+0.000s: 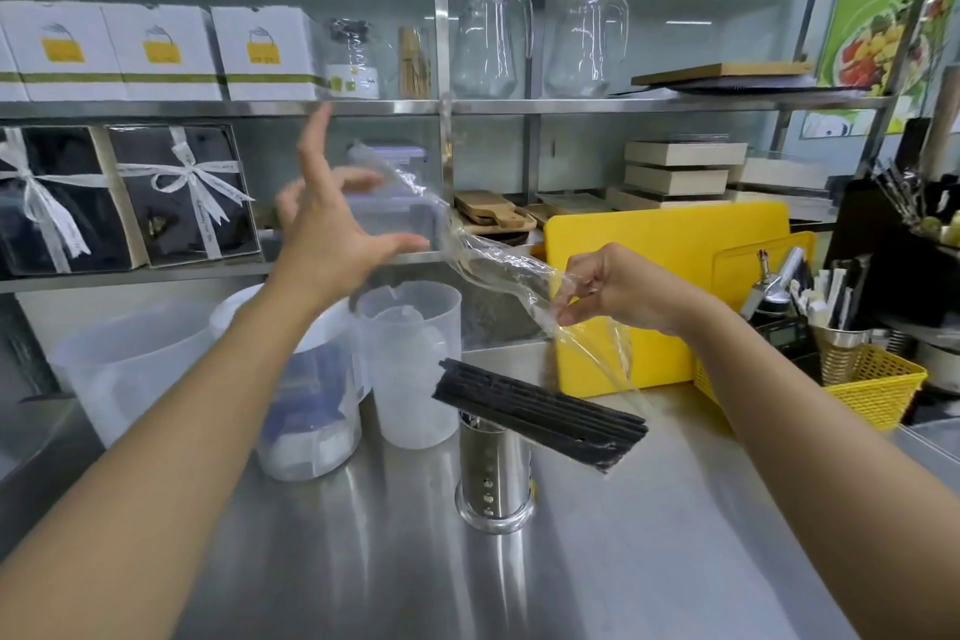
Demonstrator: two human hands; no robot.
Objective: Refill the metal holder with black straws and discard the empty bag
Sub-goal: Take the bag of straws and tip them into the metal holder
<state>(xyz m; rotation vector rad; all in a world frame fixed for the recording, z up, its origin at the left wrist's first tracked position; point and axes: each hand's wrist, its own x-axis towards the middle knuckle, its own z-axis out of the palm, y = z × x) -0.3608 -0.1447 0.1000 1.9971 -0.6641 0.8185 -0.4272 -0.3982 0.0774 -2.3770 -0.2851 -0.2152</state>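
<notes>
A bundle of black straws (540, 413) lies tilted across the rim of a metal holder (494, 476) standing mid-tabletop (649, 551), bare steel around it toward the near edge. Above, the right hand (618, 288) pinches a clear empty bag (498, 270); the left hand (332, 229) is spread open beside it.
</notes>
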